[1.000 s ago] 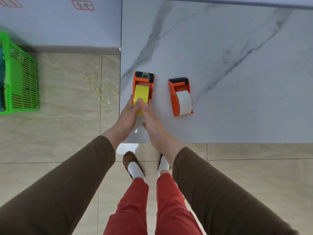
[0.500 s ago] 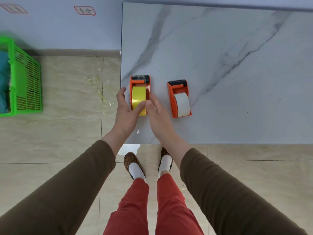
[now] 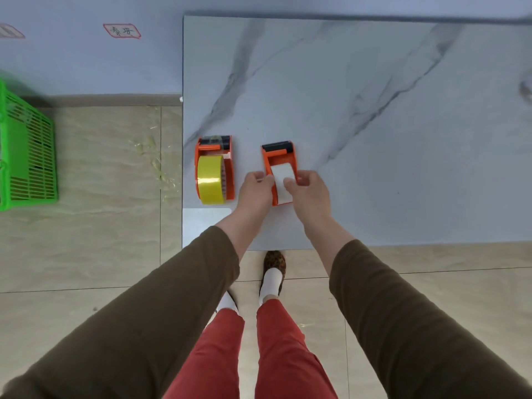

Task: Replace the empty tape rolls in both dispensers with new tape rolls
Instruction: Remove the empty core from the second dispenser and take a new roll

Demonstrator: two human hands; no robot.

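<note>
Two orange tape dispensers stand side by side near the front left corner of the marble table (image 3: 374,110). The left dispenser (image 3: 227,165) carries a yellow tape roll (image 3: 210,182) and nobody touches it. The right dispenser (image 3: 276,155) carries a white tape roll (image 3: 280,180). My left hand (image 3: 256,191) grips the left side of the right dispenser at the roll. My right hand (image 3: 309,191) pinches the white roll from the right, thumb and forefinger on its top surface. The lower part of this dispenser is hidden behind my hands.
A green plastic basket (image 3: 26,156) sits on the tiled floor at the far left. Scraps of tape litter the floor (image 3: 155,165) beside the table's left edge. My feet stand at the table's front edge (image 3: 403,244).
Both hands left the yellow roll's dispenser and moved right onto the white roll's dispenser. The view shifted, so the table sits more to the right.
</note>
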